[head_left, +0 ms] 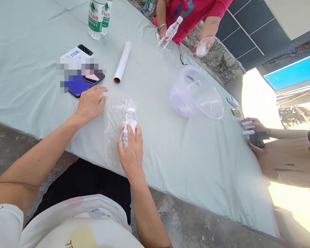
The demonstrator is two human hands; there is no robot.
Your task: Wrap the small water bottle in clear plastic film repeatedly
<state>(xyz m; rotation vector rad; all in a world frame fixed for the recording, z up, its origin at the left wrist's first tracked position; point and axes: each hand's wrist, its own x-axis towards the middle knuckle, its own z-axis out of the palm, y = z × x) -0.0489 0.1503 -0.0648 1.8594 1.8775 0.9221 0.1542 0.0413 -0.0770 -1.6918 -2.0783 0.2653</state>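
A small clear plastic bottle (129, 116) with a white cap and a red-and-white label lies on a crumpled sheet of plastic film (111, 127) near the table's front edge. My right hand (132, 148) is on the bottle's lower part, thumb on one side and fingers over the label. To the left, my left hand (91, 105) hovers low over or rests on the cloth at the film's edge; which one I cannot tell. Its thumb and fingers are apart with nothing between them. Just beyond it lies a phone (77, 86) with a blue screen.
A roll of film (122, 62) lies ahead. Two large water bottles (95, 20) stand behind. A clear plastic basin (217, 106) sits to the right. Across the table, a person in red (196, 13) has a bottle (170, 32) nearby; another person's hands (257, 127) are at the right edge.
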